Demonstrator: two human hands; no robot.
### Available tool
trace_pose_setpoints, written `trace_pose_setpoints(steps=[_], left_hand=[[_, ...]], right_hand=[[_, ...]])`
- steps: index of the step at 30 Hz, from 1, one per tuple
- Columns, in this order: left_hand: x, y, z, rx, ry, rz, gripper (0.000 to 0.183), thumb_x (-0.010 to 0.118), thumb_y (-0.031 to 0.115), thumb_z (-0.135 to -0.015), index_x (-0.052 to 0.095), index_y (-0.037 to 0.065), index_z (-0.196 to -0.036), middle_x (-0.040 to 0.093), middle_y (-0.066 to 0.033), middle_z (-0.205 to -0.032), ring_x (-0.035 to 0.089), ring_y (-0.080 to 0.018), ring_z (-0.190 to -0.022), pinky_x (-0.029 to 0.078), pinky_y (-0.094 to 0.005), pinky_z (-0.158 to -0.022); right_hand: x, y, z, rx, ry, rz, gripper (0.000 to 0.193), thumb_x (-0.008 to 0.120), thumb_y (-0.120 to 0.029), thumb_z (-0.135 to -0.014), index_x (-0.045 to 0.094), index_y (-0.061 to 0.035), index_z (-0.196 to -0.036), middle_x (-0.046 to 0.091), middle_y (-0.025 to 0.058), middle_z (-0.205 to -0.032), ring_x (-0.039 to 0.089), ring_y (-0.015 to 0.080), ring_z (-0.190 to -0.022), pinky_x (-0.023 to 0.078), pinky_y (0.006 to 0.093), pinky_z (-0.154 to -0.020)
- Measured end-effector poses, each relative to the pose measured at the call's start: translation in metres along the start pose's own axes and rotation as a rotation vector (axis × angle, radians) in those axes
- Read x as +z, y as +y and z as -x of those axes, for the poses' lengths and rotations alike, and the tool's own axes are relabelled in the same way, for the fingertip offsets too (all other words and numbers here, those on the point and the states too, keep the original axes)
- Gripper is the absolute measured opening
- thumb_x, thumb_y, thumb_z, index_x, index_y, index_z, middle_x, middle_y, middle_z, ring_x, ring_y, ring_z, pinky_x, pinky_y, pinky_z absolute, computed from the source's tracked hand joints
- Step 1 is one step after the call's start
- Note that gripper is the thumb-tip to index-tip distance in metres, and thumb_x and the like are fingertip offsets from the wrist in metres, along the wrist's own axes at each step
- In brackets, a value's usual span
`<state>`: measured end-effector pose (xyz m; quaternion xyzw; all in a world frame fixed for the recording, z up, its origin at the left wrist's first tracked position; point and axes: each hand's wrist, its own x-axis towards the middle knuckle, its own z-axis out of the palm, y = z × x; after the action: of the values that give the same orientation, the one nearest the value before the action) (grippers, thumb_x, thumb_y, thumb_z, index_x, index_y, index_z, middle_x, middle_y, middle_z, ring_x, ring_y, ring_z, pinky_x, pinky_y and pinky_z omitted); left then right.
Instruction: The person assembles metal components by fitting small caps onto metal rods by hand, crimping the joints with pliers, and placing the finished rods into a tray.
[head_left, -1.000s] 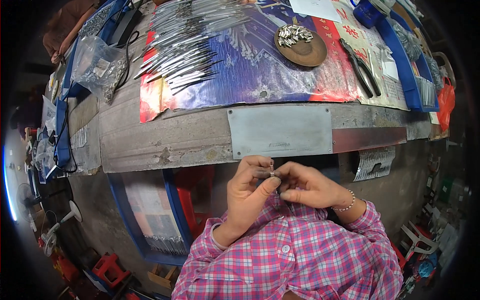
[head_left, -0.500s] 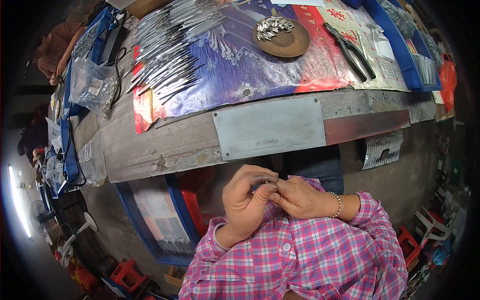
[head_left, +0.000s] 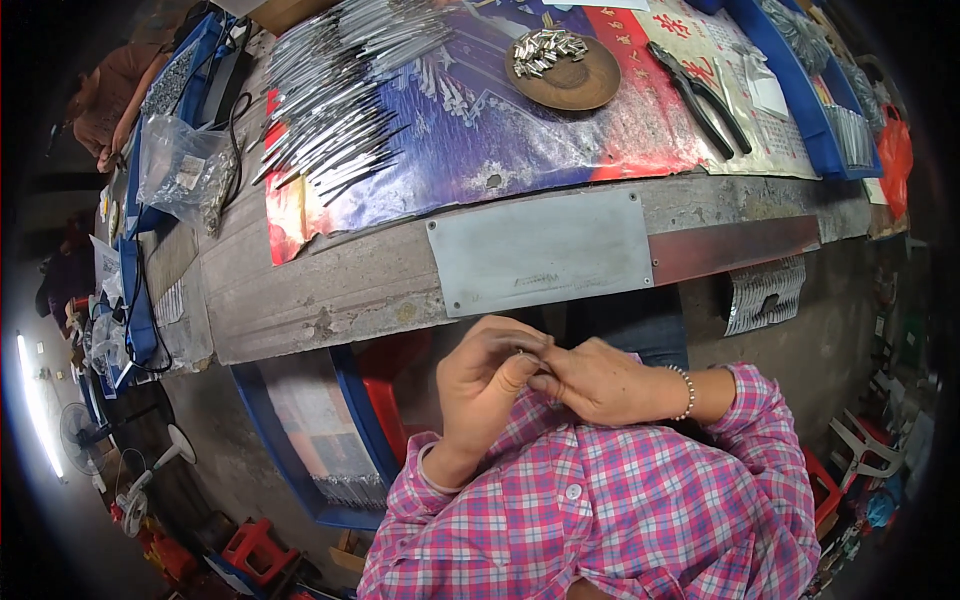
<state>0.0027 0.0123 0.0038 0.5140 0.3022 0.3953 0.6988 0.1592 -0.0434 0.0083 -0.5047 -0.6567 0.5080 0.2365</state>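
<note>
Since half a second ago, both hands have moved slightly up and toward the person's left, and the right forearm has risen a little with them, while the things on the bench (head_left: 290, 300) stay in their places. Left hand (head_left: 485, 375) comes up steeply from its sleeve, with the wrist below the knuckles; its fingers are curled over to the right, and its thumb points up to meet the forefinger. Its grip is pinched on a small part (head_left: 521, 352), of which only a tiny bit shows between thumb and forefinger, in front of the chest. Right hand (head_left: 605, 385) lies flatter, back turned upward, the wrist almost in line with the forearm, and a bead bracelet (head_left: 688, 392) is around it. Its fingers bend to the left and their tips go in against the left hand, so the two hands touch; whether this grip also holds the part, I cannot tell, because the tips are hidden. Both hands are just beside the near edge of the bench, below a grey plate (head_left: 540, 255). Farther away on the bench lie a heap of rods (head_left: 335, 130), a brown dish (head_left: 590, 88) with metal pieces (head_left: 545, 52), and pliers (head_left: 700, 100).
</note>
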Motion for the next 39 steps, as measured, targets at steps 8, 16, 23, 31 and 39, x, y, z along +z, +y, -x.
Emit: trace_pose_setpoints(steps=[8, 16, 23, 31, 39], left_hand=[[0.005, 0.018, -0.009, 0.117, 0.037, 0.077, 0.017, 0.063, 0.008, -0.079, 0.054, 0.001, -0.068, 0.056, -0.0121, -0.076, 0.057, -0.0223, -0.065, 0.044, -0.0297, -0.058], [0.02, 0.009, -0.018, 0.087, -0.01, 0.164, 0.033, 0.058, 0.029, -0.088, 0.046, 0.002, -0.074, 0.049, -0.0102, -0.074, 0.053, -0.0212, -0.063, 0.039, -0.0295, -0.06], [0.032, 0.017, -0.02, 0.389, 0.061, -0.36, 0.037, 0.057, 0.033, -0.088, 0.048, -0.001, -0.076, 0.05, -0.0102, -0.068, 0.053, -0.0207, -0.062, 0.04, -0.0326, -0.059], [0.025, 0.004, -0.013, -0.194, -0.444, 1.023, 0.039, 0.067, 0.032, -0.079, 0.047, 0.005, -0.061, 0.05, -0.0086, -0.061, 0.05, -0.0186, -0.052, 0.041, -0.0305, -0.058], [0.026, 0.037, -0.005, 0.315, -0.02, -0.514, 0.013, 0.065, 0.004, -0.08, 0.059, -0.005, -0.088, 0.061, -0.0148, -0.086, 0.06, -0.0207, -0.078, 0.048, -0.0278, -0.067]], right_hand=[[-0.032, 0.0, -0.02, -0.339, -0.222, -0.084, 0.027, 0.047, -0.024, -0.089, 0.052, 0.0016, -0.082, 0.055, 0.0228, -0.068, 0.053, 0.0415, -0.067, 0.04, 0.0485, -0.058], [-0.016, -0.003, -0.004, -0.249, -0.07, -0.29, 0.023, 0.048, -0.019, -0.089, 0.049, 0.0021, -0.08, 0.055, 0.0198, -0.061, 0.058, 0.0358, -0.062, 0.043, 0.043, -0.053], [-0.027, -0.006, 0.002, -0.165, 0.146, 0.058, 0.021, 0.05, -0.016, -0.084, 0.054, 0.0037, -0.079, 0.06, 0.0218, -0.065, 0.062, 0.0367, -0.064, 0.047, 0.0428, -0.056], [-0.004, -0.015, 0.005, -0.357, -0.574, -0.802, 0.021, 0.046, -0.017, -0.09, 0.055, 0.0012, -0.086, 0.056, 0.0194, -0.07, 0.056, 0.0344, -0.067, 0.043, 0.0413, -0.063], [-0.017, -0.016, 0.011, -0.1, 0.133, -0.068, 0.033, 0.049, -0.017, -0.089, 0.041, 0.0019, -0.115, 0.057, 0.0193, -0.062, 0.056, 0.0385, -0.056, 0.042, 0.0453, -0.047]])
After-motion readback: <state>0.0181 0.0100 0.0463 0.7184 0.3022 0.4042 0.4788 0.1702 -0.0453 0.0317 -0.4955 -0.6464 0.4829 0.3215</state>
